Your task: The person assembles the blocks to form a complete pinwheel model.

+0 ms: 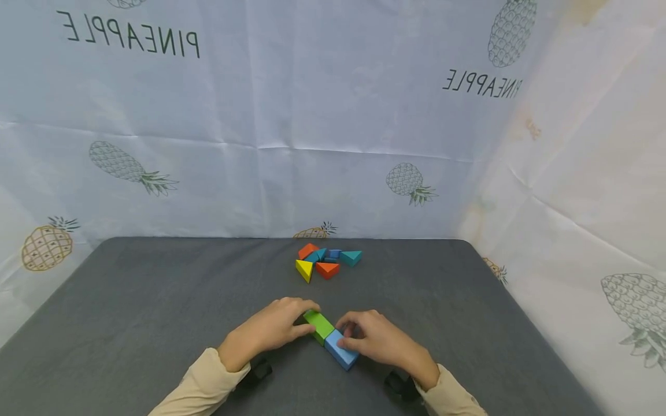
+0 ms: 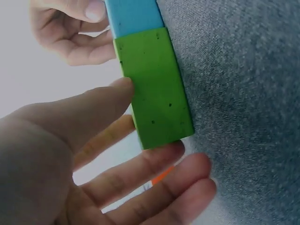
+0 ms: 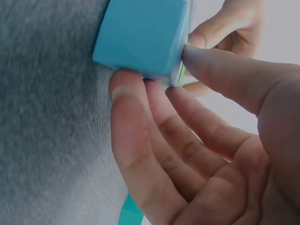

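A green block (image 1: 319, 325) and a blue block (image 1: 339, 353) lie end to end on the dark tabletop, forming one slanting bar. My left hand (image 1: 277, 325) holds the green block (image 2: 152, 89), thumb along its edge and a finger at its far end; the other fingers stretch past. From the right, my right hand (image 1: 382, 340) grips the blue block (image 3: 140, 37), with the thumb on one face and the fingertips around the opposite side and edge. The two blocks meet flush at their ends in the left wrist view.
Beyond the hands sits a loose cluster of small blocks: a yellow triangle (image 1: 304, 270), an orange-red triangle (image 1: 328, 270), a teal triangle (image 1: 351, 257), and several other blue and orange pieces. A pineapple-print cloth (image 1: 322, 115) hangs behind the grey table (image 1: 182, 289).
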`<state>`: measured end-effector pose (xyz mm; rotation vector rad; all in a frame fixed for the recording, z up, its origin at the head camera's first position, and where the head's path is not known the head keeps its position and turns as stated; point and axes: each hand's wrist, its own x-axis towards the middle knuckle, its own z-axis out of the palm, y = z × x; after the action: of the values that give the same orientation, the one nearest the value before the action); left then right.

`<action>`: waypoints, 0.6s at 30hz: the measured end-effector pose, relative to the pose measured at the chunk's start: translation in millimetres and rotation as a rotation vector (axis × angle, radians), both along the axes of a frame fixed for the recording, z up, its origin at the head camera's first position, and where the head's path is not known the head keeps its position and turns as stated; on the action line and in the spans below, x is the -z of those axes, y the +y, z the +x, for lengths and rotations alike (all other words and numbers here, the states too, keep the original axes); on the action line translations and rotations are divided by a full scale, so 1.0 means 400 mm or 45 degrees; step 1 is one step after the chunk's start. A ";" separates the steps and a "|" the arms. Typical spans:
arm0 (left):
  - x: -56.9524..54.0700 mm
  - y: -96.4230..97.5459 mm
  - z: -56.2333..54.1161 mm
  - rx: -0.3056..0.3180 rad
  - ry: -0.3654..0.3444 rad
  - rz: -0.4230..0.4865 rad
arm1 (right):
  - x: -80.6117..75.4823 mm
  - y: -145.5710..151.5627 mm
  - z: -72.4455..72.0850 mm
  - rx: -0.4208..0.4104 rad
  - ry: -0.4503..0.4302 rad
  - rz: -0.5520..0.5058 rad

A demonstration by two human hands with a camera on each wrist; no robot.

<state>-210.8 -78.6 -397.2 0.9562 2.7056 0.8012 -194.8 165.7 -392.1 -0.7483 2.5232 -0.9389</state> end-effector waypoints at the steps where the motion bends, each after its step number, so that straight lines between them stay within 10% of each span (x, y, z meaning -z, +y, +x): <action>1: 0.002 0.001 -0.001 0.010 0.004 0.001 | 0.001 -0.001 0.001 0.002 -0.019 -0.016; 18: 0.019 0.001 -0.009 0.120 -0.016 0.057 | 0.011 -0.024 0.014 0.078 -0.099 -0.065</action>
<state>-214.5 -78.2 -404.7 1.0756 2.6201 0.8495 -189.3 156.0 -396.5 -0.6393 2.4755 -1.0363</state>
